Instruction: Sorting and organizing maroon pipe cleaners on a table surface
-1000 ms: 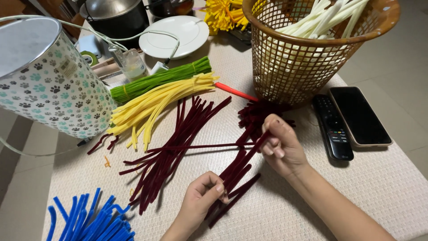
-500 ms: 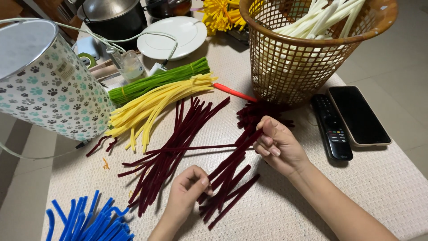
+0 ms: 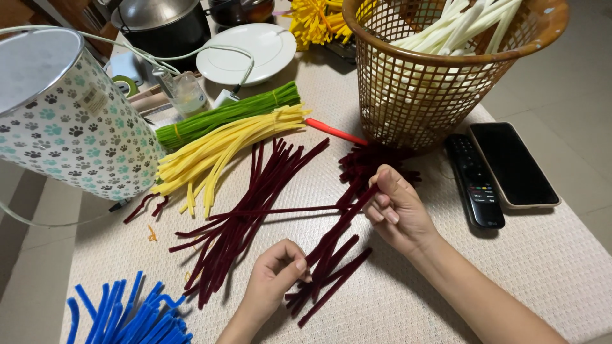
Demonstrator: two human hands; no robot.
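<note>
Head view: left hand [image 3: 275, 275] and right hand [image 3: 396, 210] both pinch closed on dark red pipe cleaners [image 3: 331, 245].

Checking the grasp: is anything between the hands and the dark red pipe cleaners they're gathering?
Nothing visible. The left hand and right hand both already hold the small bundle of dark red pipe cleaners directly.

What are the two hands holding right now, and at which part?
Both hold one small bundle of dark red pipe cleaners: left hand pinches near its lower end, right hand has its grip at the upper end.
</note>
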